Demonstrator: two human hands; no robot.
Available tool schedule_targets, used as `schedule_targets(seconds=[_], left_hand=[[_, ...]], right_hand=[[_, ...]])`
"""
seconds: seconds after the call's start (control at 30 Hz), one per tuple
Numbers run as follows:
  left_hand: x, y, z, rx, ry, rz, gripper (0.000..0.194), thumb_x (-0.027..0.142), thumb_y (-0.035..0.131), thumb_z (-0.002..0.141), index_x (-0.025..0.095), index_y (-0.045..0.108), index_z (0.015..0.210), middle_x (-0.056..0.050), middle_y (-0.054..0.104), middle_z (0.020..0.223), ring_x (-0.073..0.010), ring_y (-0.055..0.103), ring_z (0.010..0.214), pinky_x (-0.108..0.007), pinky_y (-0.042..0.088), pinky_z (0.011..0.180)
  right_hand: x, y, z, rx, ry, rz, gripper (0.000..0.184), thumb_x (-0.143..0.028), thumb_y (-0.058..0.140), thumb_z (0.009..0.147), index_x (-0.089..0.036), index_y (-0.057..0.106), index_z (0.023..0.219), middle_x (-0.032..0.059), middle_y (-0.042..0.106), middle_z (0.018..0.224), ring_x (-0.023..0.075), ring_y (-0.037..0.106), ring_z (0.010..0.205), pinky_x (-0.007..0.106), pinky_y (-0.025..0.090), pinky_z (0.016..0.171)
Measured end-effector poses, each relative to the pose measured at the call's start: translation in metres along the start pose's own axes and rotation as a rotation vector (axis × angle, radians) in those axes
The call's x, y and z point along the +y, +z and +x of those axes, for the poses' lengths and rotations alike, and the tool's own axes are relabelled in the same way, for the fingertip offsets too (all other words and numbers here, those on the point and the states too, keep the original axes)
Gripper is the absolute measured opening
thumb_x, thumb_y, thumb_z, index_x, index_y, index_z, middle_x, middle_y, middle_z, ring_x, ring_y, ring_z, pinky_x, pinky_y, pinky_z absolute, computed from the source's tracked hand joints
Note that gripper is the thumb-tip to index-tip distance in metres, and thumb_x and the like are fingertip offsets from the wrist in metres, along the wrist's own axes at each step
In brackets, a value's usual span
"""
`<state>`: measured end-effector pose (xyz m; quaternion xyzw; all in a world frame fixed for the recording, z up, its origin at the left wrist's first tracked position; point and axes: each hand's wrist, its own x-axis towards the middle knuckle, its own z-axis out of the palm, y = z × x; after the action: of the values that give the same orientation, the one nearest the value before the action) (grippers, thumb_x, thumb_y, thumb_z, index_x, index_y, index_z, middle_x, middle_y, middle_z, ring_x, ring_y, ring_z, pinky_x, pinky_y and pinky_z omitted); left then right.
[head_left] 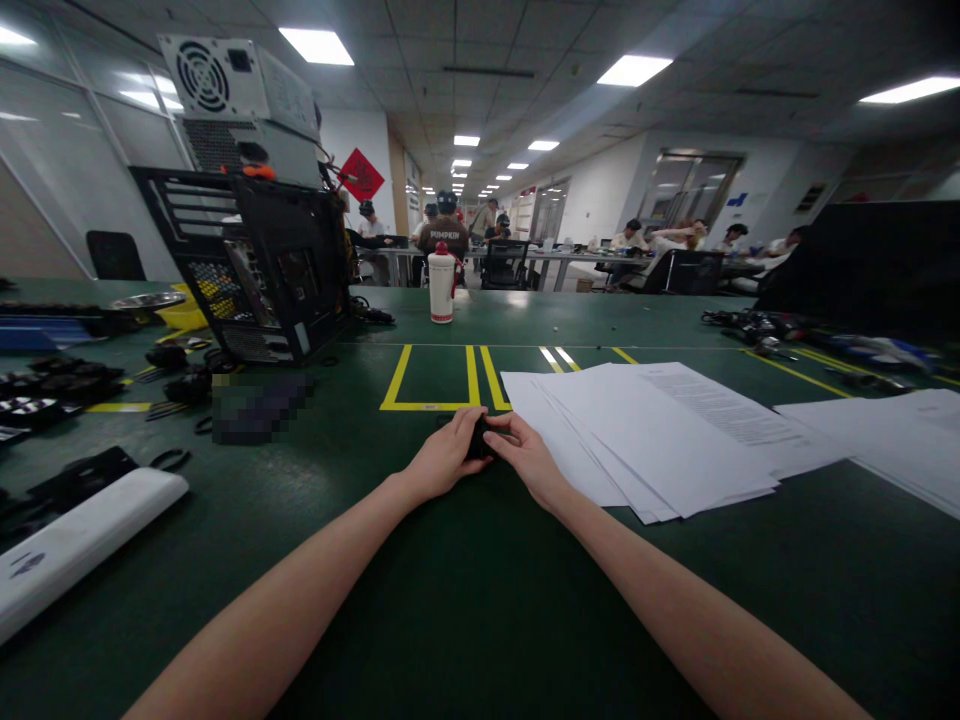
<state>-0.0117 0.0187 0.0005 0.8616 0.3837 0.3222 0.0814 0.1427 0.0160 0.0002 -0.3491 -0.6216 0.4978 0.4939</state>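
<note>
Both my hands meet over the green table (465, 600), just below a yellow taped rectangle (431, 378). My left hand (444, 460) and my right hand (525, 455) are closed from either side on a small black object (478, 438), mostly hidden between the fingers. I cannot make out what the object is. A fanned stack of white printed papers (660, 430) lies immediately right of my right hand.
An open black computer case (255, 270) with a power supply (240, 85) on top stands at the back left. Black parts (60, 385) and a white panel (75, 540) lie at the left. A white bottle (441, 283) stands behind. More papers (892, 440) lie right. People sit at far tables.
</note>
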Motion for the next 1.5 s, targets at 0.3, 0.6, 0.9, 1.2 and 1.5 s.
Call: schedule_targets(seconds=[0.3, 0.6, 0.9, 1.2, 1.5], left_hand=[[-0.0028, 0.0016, 0.0006, -0.003, -0.003, 0.013, 0.061, 0.023, 0.057, 0.069, 0.02, 0.023, 0.12, -0.01, 0.037, 0.119, -0.0234, 0.044, 0.106, -0.041, 0.039, 0.088], [-0.0014, 0.0012, 0.0007, 0.01, -0.005, 0.002, 0.059, 0.025, 0.056, 0.07, 0.021, 0.024, 0.119, -0.01, 0.038, 0.118, -0.0237, 0.046, 0.104, -0.043, 0.039, 0.086], [0.001, -0.0016, 0.0006, -0.008, -0.008, 0.002, 0.058, 0.025, 0.056, 0.071, 0.021, 0.024, 0.119, -0.01, 0.037, 0.119, -0.0231, 0.045, 0.104, -0.042, 0.039, 0.087], [-0.0015, 0.0001, 0.0002, 0.0, -0.006, 0.006, 0.06, 0.024, 0.057, 0.07, 0.021, 0.023, 0.12, -0.009, 0.036, 0.12, -0.0236, 0.044, 0.106, -0.042, 0.039, 0.088], [-0.0008, -0.001, 0.0001, -0.001, -0.011, -0.003, 0.061, 0.024, 0.057, 0.07, 0.021, 0.023, 0.12, -0.01, 0.037, 0.119, -0.0236, 0.046, 0.104, -0.042, 0.04, 0.086]], right_hand=[[0.0022, -0.003, 0.0009, -0.059, 0.037, 0.054, 0.026, -0.022, 0.057, 0.069, -0.022, 0.052, 0.094, 0.0021, 0.056, 0.102, 0.0165, 0.053, 0.096, 0.035, 0.04, 0.087], [-0.0019, 0.0004, -0.0013, 0.009, 0.026, 0.004, 0.019, -0.027, 0.053, 0.072, -0.023, 0.052, 0.09, 0.0002, 0.055, 0.094, 0.0146, 0.055, 0.087, 0.031, 0.044, 0.078], [-0.0018, -0.0008, 0.0005, -0.011, 0.072, 0.008, 0.025, -0.028, 0.054, 0.071, -0.021, 0.052, 0.095, 0.0028, 0.056, 0.1, 0.0164, 0.053, 0.092, 0.033, 0.042, 0.082], [-0.0024, 0.0018, -0.0023, -0.002, 0.016, -0.005, 0.018, -0.028, 0.053, 0.071, -0.023, 0.052, 0.089, -0.0002, 0.054, 0.092, 0.0148, 0.054, 0.085, 0.029, 0.045, 0.074], [0.0026, 0.0002, 0.0017, 0.008, 0.044, -0.009, 0.028, -0.029, 0.054, 0.071, -0.022, 0.052, 0.098, 0.0032, 0.055, 0.101, 0.0163, 0.053, 0.092, 0.034, 0.042, 0.082]])
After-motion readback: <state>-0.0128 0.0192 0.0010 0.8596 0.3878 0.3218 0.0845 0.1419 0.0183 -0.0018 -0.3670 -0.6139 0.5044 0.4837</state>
